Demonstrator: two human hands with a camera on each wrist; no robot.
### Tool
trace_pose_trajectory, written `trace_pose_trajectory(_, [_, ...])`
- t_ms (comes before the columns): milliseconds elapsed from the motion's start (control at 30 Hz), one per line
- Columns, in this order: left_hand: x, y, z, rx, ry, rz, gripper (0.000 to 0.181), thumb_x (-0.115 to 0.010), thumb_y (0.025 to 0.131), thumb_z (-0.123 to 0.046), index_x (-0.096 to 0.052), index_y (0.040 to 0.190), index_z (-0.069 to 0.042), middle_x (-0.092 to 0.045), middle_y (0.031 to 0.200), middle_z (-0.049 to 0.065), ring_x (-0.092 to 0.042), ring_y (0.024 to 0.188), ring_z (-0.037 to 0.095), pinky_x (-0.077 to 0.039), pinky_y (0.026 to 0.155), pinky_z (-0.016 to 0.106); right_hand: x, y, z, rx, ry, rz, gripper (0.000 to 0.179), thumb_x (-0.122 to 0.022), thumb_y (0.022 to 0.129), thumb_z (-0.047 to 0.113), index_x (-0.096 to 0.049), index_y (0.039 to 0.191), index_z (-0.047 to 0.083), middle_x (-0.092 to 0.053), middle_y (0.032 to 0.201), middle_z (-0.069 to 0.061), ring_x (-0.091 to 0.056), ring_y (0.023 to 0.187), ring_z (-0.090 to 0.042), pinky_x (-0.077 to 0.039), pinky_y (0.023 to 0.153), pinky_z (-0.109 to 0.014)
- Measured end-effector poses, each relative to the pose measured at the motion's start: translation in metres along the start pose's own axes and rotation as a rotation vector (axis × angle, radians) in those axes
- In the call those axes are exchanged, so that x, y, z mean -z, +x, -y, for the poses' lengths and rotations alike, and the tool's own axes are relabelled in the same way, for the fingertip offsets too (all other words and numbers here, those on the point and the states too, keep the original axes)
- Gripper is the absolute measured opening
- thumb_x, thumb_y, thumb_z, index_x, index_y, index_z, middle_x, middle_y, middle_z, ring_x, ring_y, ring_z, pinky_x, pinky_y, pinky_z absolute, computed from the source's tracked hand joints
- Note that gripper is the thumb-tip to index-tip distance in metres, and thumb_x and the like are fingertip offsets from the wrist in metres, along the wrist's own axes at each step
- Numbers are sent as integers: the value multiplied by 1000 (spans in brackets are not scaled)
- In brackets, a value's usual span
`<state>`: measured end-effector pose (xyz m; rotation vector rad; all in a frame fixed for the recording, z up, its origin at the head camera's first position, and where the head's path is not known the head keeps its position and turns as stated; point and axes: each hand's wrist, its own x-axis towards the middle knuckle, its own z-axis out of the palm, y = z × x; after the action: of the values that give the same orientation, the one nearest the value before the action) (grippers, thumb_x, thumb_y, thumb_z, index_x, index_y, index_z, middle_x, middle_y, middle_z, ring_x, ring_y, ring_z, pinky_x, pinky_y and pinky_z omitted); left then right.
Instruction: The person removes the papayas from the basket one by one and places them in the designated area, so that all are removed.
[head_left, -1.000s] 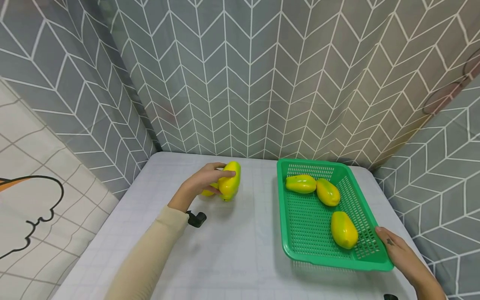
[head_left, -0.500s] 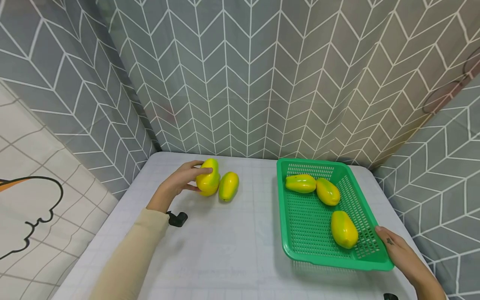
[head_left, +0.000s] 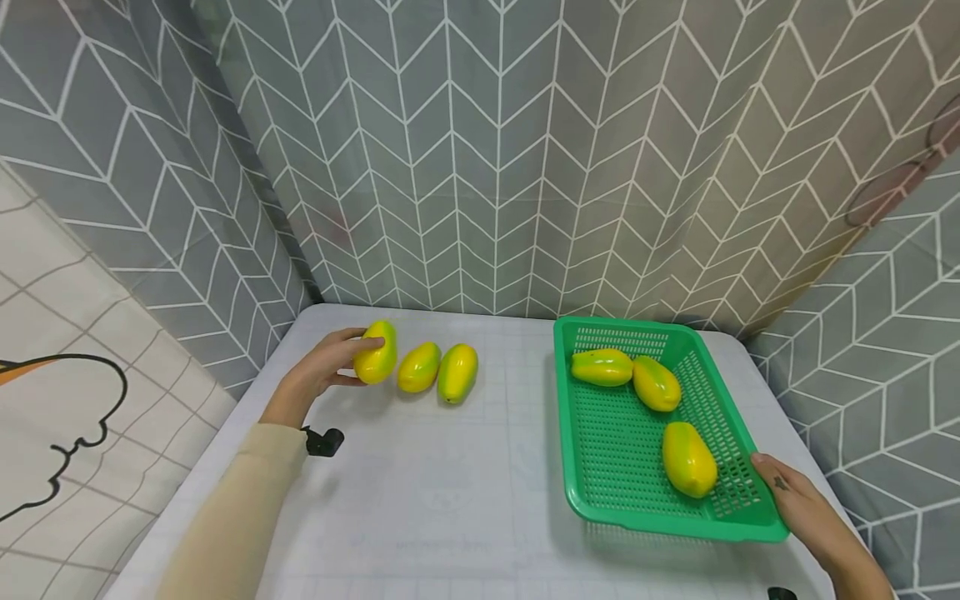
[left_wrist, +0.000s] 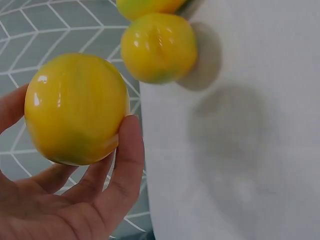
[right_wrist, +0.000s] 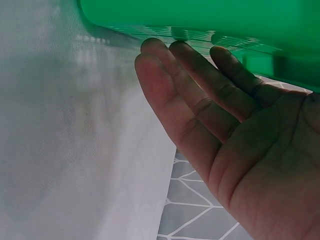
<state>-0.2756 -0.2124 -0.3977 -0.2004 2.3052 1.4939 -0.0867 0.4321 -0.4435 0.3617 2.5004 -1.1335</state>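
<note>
In the head view, my left hand (head_left: 321,365) grips a glossy yellow-green papaya (head_left: 377,354) at the table's far left. The left wrist view shows this papaya (left_wrist: 75,110) between thumb and fingers, its shadow cast on the white surface. Just right of it lie a second papaya (head_left: 419,367) and a third papaya (head_left: 457,373). At the right, my right hand (head_left: 806,508) holds the side of a green plastic basket (head_left: 570,467), thumb at the rim. Its fingers (right_wrist: 200,100) reach under the basket in the right wrist view. Three papayas lie inside, one of them nearest the front (head_left: 688,460).
A white-covered table (head_left: 465,500) runs under everything. Grey curtain (head_left: 495,167) with white zigzag lines hangs behind its far edge and at both sides. A dark wrist-camera mount (head_left: 325,442) sticks out at the left wrist.
My left hand has set one papaya down on the table's left part, shifted left, and carries another papaya leftward, away from the two lying together. Right hand and basket stay put.
</note>
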Motion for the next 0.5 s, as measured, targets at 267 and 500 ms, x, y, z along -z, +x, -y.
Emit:
trace_pose_trajectory(267, [5, 7, 18, 34, 5, -6, 89, -61, 104, -50, -19, 170, -8, -35, 164, 25, -49, 136, 40, -60, 106, 47, 0, -3, 3, -3, -27, 4, 84, -7, 114, 48, -5, 157, -24, -8, 162, -50, -38, 132, -50, -33, 115, -70])
trace_pose_trajectory(500, [5, 13, 30, 53, -3, -10, 88, -59, 105, -49, -18, 169, -5, -32, 166, 27, -47, 136, 41, -58, 108, 50, -1, -5, 4, -8, -20, -2, 84, -6, 114, 48, -4, 157, -24, -7, 162, -50, -32, 138, -53, -30, 117, -73])
